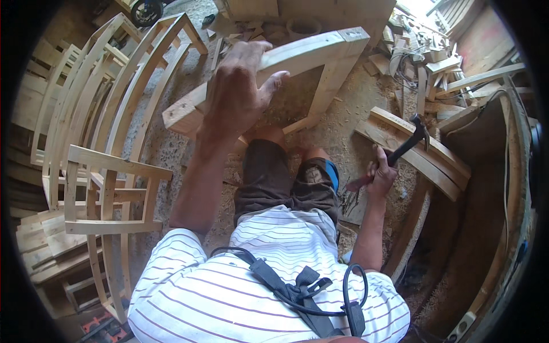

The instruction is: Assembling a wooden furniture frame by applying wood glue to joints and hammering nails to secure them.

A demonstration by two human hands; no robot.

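Observation:
In front of me stands a pale wooden frame (300,51) with a curved top rail, near my knees. My left hand (237,80) is over the left part of that rail, thumb and forefinger spread apart; whether it touches the wood I cannot tell. On the right, my right hand (381,173) is closed round the handle of a claw hammer (409,146). The hammer's dark head points up and away, above some wooden pieces. Part of the frame's lower side is hidden behind my left arm and knees.
Several slatted wooden frames (117,123) stand at the left, with a smaller frame (114,224) before them. Wooden lengths (426,154) lie at the right beside a large wooden box (474,166). Offcuts (443,68) are heaped at the far right; sawdust covers the floor.

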